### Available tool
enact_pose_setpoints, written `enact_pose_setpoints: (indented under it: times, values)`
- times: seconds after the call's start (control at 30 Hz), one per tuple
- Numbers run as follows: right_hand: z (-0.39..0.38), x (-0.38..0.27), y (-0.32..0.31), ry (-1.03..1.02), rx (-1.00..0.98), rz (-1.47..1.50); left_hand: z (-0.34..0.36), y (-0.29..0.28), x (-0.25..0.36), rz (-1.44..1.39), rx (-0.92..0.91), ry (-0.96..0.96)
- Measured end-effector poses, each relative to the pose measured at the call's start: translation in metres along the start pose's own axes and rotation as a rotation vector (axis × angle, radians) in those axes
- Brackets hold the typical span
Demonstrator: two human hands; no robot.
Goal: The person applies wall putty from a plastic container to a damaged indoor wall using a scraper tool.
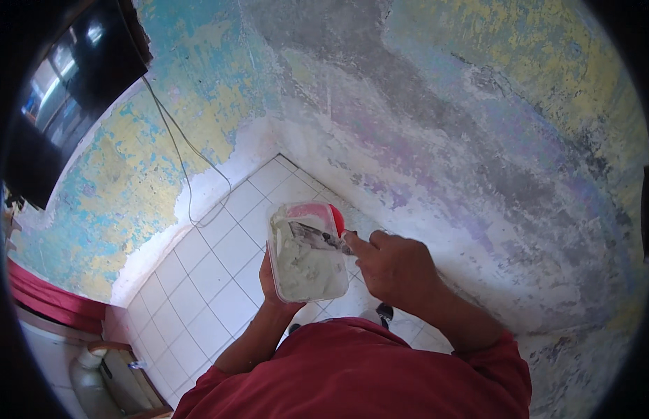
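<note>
A clear rectangular plastic tub (312, 276) holds thick, whitish-grey paste, smeared up its walls. My left hand (272, 283) grips the tub from its left side and below, most of the fingers hidden beneath it. Closed around the handle of a putty knife (312, 235) is my right hand (392, 269), just right of the tub. The knife's paste-smeared blade reaches into the upper part of the tub. Something red (336, 219) shows at the tub's upper right edge; its kind is not clear.
Patchy, peeling walls (436, 153) meet at a corner ahead, above a white tiled floor (205, 279). A cable (178, 133) hangs from the dark screen (80, 91) at upper left. Lower left are red cloth (55, 297) and a wooden-framed item (125, 377).
</note>
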State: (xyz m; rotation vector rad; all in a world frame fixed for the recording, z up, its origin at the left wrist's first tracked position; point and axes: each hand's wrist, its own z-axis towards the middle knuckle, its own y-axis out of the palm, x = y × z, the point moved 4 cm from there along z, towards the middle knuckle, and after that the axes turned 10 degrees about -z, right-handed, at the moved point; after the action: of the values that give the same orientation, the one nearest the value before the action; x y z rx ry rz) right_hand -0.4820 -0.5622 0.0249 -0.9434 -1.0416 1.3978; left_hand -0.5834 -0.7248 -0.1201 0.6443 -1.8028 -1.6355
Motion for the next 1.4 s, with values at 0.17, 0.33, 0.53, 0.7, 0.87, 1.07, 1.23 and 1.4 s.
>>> enact_pose_setpoints:
  times: [0.17, 0.33, 0.53, 0.7, 0.87, 1.07, 1.23, 1.4]
  values:
    - [0.012, -0.059, 0.012, 0.064, -0.101, 0.128, -0.033, -0.019, 0.059, -0.045, -0.061, -0.060]
    - [0.036, -0.084, 0.008, 0.016, -0.103, 0.081, -0.036, -0.005, 0.087, -0.119, -0.051, -0.103]
    - [0.074, -0.106, 0.015, -0.048, 0.021, -0.031, -0.020, 0.000, 0.123, -0.177, -0.156, -0.105]
    - [0.116, -0.124, 0.030, -0.059, -0.045, 0.017, -0.002, -0.029, 0.176, -0.157, -0.142, -0.061]
    - [0.183, -0.143, 0.047, 0.022, 0.056, -0.046, 0.030, -0.022, 0.243, -0.090, -0.028, -0.053]
    - [0.257, -0.200, 0.082, 0.105, -0.068, 0.001, 0.068, -0.035, 0.354, 0.023, -0.042, -0.139]
    - [0.325, -0.229, 0.100, 0.226, -0.053, -0.066, 0.087, -0.030, 0.426, -0.059, -0.064, -0.209]
    - [0.365, -0.237, 0.102, 0.219, -0.184, 0.122, 0.110, -0.034, 0.472, -0.055, -0.101, -0.207]
